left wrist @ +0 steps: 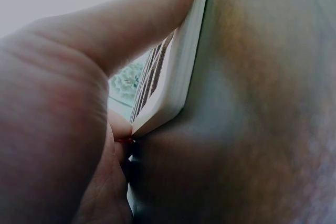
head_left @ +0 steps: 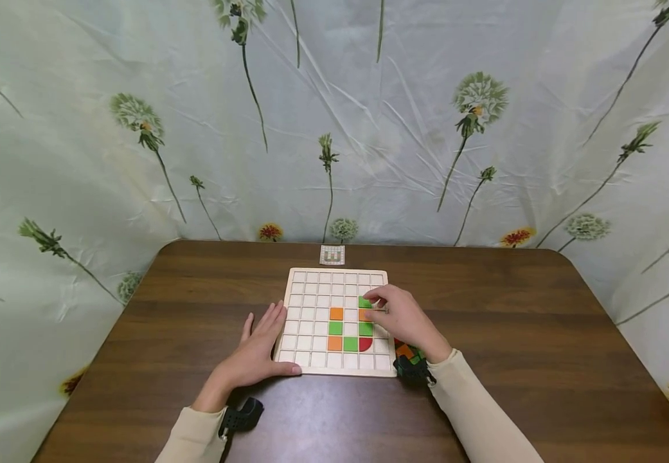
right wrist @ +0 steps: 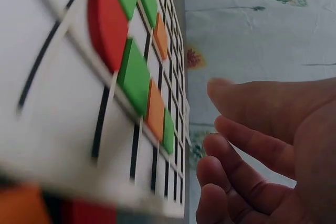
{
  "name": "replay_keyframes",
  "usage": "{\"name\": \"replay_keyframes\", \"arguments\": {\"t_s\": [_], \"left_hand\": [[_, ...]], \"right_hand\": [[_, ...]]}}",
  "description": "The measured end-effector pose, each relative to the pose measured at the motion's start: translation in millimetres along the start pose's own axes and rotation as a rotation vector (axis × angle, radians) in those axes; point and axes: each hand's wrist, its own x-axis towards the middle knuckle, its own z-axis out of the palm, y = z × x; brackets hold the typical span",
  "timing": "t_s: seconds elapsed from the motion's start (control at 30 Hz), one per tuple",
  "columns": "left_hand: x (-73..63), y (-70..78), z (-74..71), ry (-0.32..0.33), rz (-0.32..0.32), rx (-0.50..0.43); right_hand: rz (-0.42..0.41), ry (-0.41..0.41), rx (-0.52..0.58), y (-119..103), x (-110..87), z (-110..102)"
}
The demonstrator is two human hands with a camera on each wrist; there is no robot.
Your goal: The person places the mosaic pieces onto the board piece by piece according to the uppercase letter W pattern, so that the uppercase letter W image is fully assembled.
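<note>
My left hand (left wrist: 58, 103) is closest, fingers spread along the left edge of the gridded board (head_left: 311, 308), thumb on its near edge, grasping nothing. My right hand (head_left: 408, 319) hovers over the board's right side, thumb and fingertips slightly parted with nothing between them, near the uppermost green tile (head_left: 364, 301). Below it, coloured tiles (head_left: 335, 328) and a red rounded piece (head_left: 365, 344) sit in cells. I judge I'm laying the pattern; next calls for picking from the loose pieces (head_left: 406, 352) on the counter (head_left: 207, 296), checking the card (head_left: 332, 255) beyond.
</note>
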Motion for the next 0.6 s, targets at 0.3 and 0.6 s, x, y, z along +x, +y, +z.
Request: {"name": "replay_keyframes", "arguments": {"t_s": [0.3,0.6], "left_hand": [[0.1,0.8,-0.2,0.016,0.004,-0.011],[-0.2,-0.4,1.3,0.012,0.002,-0.015]], "right_hand": [[0.001,0.064,-0.069,14.8,-26.7,-23.5],[0.004,0.079,-0.113,30.0,-53.1,-32.9]]}}
